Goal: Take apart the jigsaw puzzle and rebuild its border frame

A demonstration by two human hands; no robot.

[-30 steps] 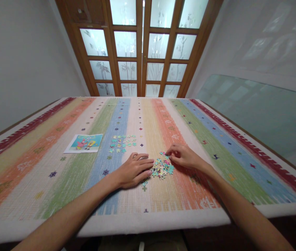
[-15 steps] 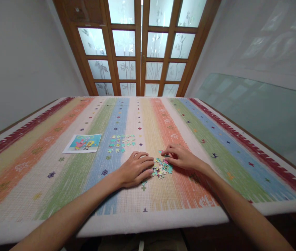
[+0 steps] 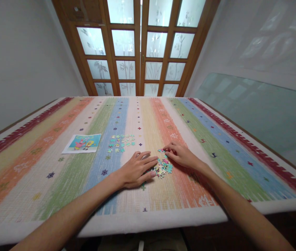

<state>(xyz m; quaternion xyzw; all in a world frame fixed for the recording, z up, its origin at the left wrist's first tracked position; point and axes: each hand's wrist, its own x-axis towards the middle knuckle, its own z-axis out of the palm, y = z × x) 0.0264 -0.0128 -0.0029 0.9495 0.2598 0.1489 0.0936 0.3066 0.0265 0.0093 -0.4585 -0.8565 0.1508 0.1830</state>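
A loose pile of small jigsaw puzzle pieces [image 3: 161, 168], mostly teal with yellow and pink, lies on the striped tablecloth. My left hand [image 3: 139, 169] rests at the pile's left side, fingers apart and partly covering pieces. At the upper right of the pile is my right hand [image 3: 181, 155], its fingers bent together at a pink-and-teal puzzle piece [image 3: 161, 150]. Beyond my left hand, several more pieces [image 3: 122, 143] are laid out in rough rows. Left of those rows lies a printed picture [image 3: 83, 143] of two cartoon figures.
The tablecloth [image 3: 67, 195] has coloured stripes and small printed motifs, and its white edge [image 3: 148, 223] hangs in front of me. Wooden doors with frosted panes [image 3: 126, 43] stand behind the table. A pale glass panel [image 3: 257, 108] leans along the right wall.
My right hand has shifted slightly right and up, uncovering more of the pile and the piece at its fingertips. My left fingers have moved slightly right over the pile's edge.
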